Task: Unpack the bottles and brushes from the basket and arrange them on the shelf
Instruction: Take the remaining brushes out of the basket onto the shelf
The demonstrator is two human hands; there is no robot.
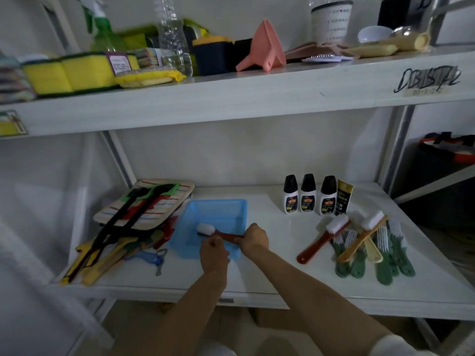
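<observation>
- Head view: the right hand (254,238) is gripping the handle of a red-brown brush (218,233) over the blue basket (218,209), while the left hand (214,249) is pinching it near the bristles.
- Three bottles (308,194) and a dark tube (344,197) are standing far right on the shelf (270,273).
- More brushes (365,242) are lying piled nearer, right.
</observation>
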